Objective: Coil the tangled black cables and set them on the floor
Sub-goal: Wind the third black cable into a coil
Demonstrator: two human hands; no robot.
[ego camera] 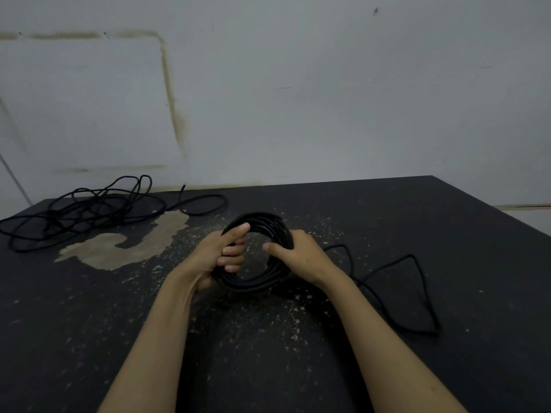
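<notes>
- I count 2 hands, both on 1 coil (262, 281) of black cable, held up on edge above the dark surface (387, 222), centre of view.
- Left hand (219, 254): fingers curled through the coil's hole, wrapped round its left side; thumb lies up along the outer top-left of the loops. Firm grip, nothing else in it.
- Right hand (295, 254): fingers curled over the coil's right side, thumb pointing in toward the hole. Fingertips hidden behind the loops, so I can't tell how tight.
- Coil = several turns bunched together; exact no. of turns not readable, they blur into 1 dark band.
- 1 loose tail (417, 281) runs off from the right hand's side, lying on the surface in 2 pointed bends to the right, w/ its far end near the right edge of the dark area.
- 1 tangled pile (77, 213) of black cable sits far left at the back, well apart from the hands, uncoiled; whether it's 1 cable or more I can't tell.
- 1 long loop (205, 204) from that pile reaches right along the back edge, toward the coil but not touching it.
- 1 pale worn patch (128, 245) on the surface, between pile and left hand; pale specks scattered round centre.
- 1 grey wall (328, 99) behind, w/ a brown stain outline at upper left.
</notes>
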